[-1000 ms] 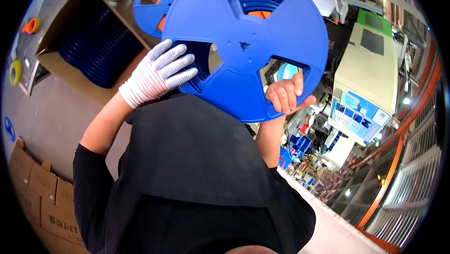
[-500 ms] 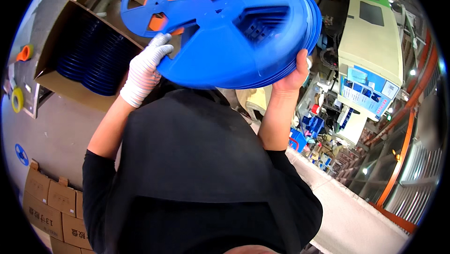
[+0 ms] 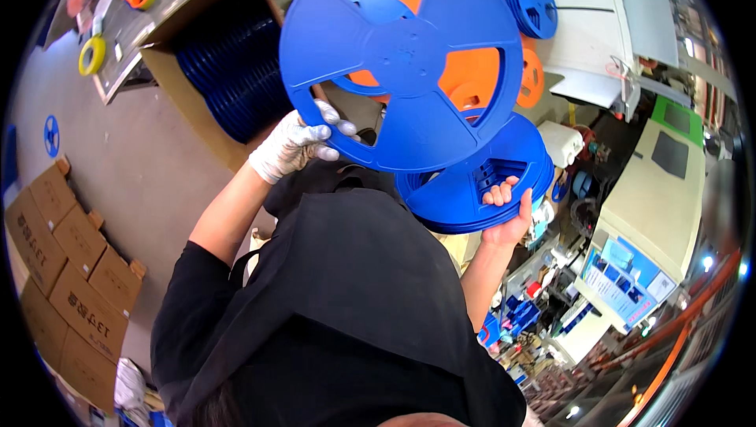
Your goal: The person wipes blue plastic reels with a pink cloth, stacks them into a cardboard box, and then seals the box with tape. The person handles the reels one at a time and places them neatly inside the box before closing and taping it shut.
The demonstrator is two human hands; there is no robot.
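Observation:
My left hand (image 3: 293, 146), in a white glove, grips the near left rim of a large blue reel disc (image 3: 409, 124), with fingers at one of its cut-out windows. The disc is held up and nearly faces me. Lower and to the right, my bare right hand (image 3: 508, 222) holds a stack of similar blue reel discs (image 3: 453, 198). Its fingers curl through a window of the stack and the thumb lies along the outer edge. Behind the raised disc, another blue disc (image 3: 378, 6) and several orange discs (image 3: 476, 72) are partly covered.
An open carton (image 3: 189, 116) packed with blue reels (image 3: 236, 84) stands left of my left hand. Beyond it, a bench edge carries yellow tape (image 3: 92, 55). Stacked cardboard boxes (image 3: 83, 269) fill the lower left. A pale green machine (image 3: 650, 191) stands right; small blue reels (image 3: 531, 5) sit far right.
One blue disc has come apart from the stack and is raised in my left hand. The stack has dropped lower in my right hand. The whole view has shifted, showing more orange discs.

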